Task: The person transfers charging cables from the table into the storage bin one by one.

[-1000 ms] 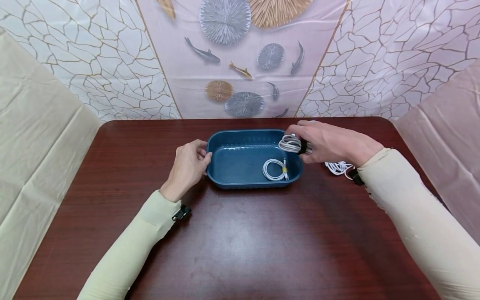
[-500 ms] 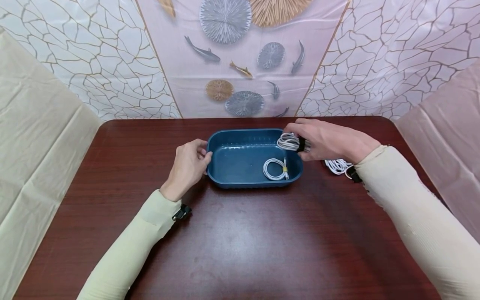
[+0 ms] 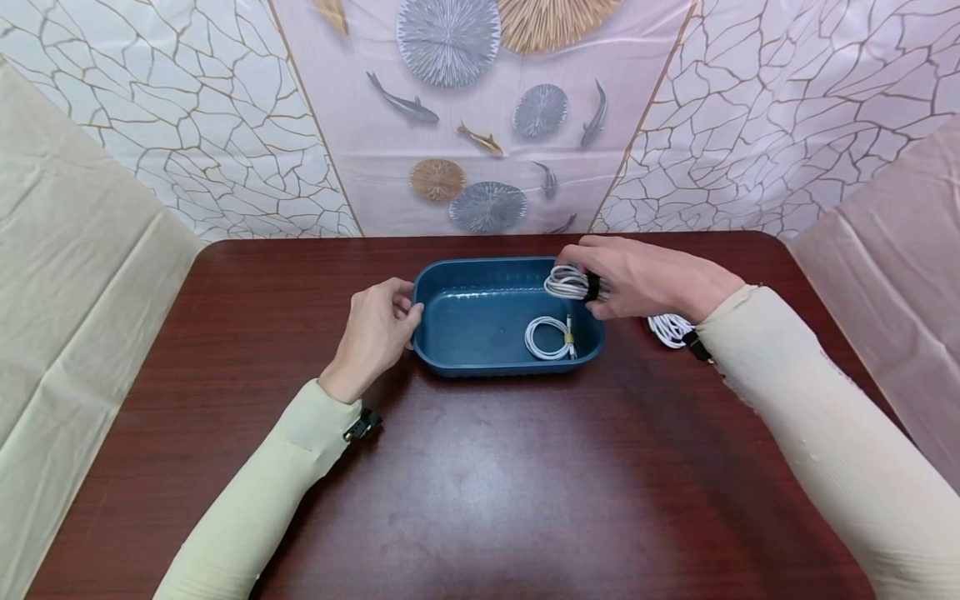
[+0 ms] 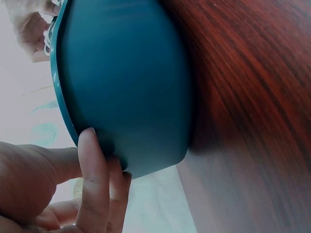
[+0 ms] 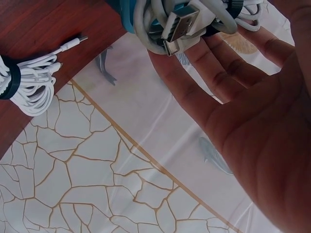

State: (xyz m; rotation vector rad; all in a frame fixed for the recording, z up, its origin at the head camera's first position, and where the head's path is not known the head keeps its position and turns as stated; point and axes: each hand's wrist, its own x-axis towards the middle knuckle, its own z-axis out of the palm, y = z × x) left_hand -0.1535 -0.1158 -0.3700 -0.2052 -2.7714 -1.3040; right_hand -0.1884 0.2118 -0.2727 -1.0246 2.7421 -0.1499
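Observation:
A blue plastic tray (image 3: 472,329) sits near the table's back. My left hand (image 3: 375,329) pinches its left rim, thumb on one side of the wall and fingers on the other, as the left wrist view shows against the tray's outer wall (image 4: 126,82). Over the tray's back right corner, my right hand (image 3: 648,279) grips a bundled white USB cable (image 3: 564,283) with a black strap round it. The metal USB plug (image 5: 180,24) points out of that bundle in the right wrist view. Inside the tray at front right lies a coiled white cable (image 3: 569,340) with a yellow tie.
Another white cable bundle (image 3: 667,331) lies on the table right of the tray, partly behind the right wrist; its black strap (image 5: 10,80) shows in the right wrist view. The dark red table (image 3: 480,483) meets a patterned backdrop (image 3: 247,150) at the back.
My right hand has moved a little left with the bundled cable, further over the tray. The left hand and the tray have stayed put.

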